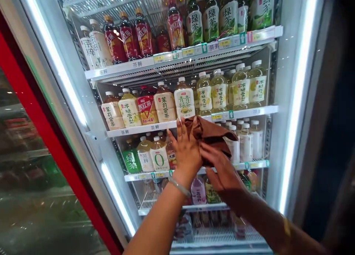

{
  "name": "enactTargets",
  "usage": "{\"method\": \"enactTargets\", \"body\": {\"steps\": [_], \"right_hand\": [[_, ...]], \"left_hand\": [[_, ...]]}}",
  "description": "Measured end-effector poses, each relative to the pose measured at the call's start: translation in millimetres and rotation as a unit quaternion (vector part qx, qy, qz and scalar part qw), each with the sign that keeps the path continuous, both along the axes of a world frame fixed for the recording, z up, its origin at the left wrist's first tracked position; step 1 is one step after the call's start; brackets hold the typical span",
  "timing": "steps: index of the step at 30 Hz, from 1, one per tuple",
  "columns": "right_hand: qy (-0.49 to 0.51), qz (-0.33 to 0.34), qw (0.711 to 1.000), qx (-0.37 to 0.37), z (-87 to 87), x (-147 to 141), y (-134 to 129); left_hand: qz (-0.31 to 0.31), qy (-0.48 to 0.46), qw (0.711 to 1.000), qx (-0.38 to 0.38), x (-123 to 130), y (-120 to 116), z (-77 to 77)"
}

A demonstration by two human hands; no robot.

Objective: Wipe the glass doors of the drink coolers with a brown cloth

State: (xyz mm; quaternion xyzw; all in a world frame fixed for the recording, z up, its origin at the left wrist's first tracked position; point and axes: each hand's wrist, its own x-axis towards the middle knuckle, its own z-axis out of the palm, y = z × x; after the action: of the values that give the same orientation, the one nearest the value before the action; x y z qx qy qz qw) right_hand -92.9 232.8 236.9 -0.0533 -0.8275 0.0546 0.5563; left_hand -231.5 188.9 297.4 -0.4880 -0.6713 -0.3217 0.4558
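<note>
Left hand [186,151], fingers splayed, and right hand [222,168], grip unclear, both at brown cloth [213,134]; cloth in front of shelved bottles [183,99]; step, apparently, two-handed cloth work; next move likely calls for steady cloth control.

A dark brown cloth [215,131] (crumpled into loose folds) sits bunched at the hands [188,151].

Cloth [215,133] partly hiding bottles [235,147]; forearms [161,218] cut off below; goods [23,136] at far left blurred.
</note>
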Motion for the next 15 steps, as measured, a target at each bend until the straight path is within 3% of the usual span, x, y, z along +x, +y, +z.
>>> {"method": "enactTargets", "body": {"steps": [2,4,9,12,15], "right_hand": [[-0.042,0.007,0.999,0.014,10.7,-12.3,13.6],[-0.060,-0.027,0.998,0.017,15.3,-25.7,23.5],[-0.071,-0.170,0.983,0.019,26.1,-45.9,34.7],[-0.025,-0.230,0.969,0.090,33.4,-47.3,41.0],[0.012,-0.263,0.953,0.152,27.3,-46.5,42.1]], "left_hand": [[-0.008,-0.002,1.000,-0.013,-0.9,-3.7,1.3],[-0.031,0.017,0.999,-0.038,-8.1,-10.3,2.9],[-0.089,0.107,0.990,-0.036,-39.8,-28.1,4.5],[-0.080,0.136,0.987,-0.020,-48.7,-28.4,1.1],[-0.035,0.152,0.988,0.020,-48.7,-19.2,-7.8]]}}
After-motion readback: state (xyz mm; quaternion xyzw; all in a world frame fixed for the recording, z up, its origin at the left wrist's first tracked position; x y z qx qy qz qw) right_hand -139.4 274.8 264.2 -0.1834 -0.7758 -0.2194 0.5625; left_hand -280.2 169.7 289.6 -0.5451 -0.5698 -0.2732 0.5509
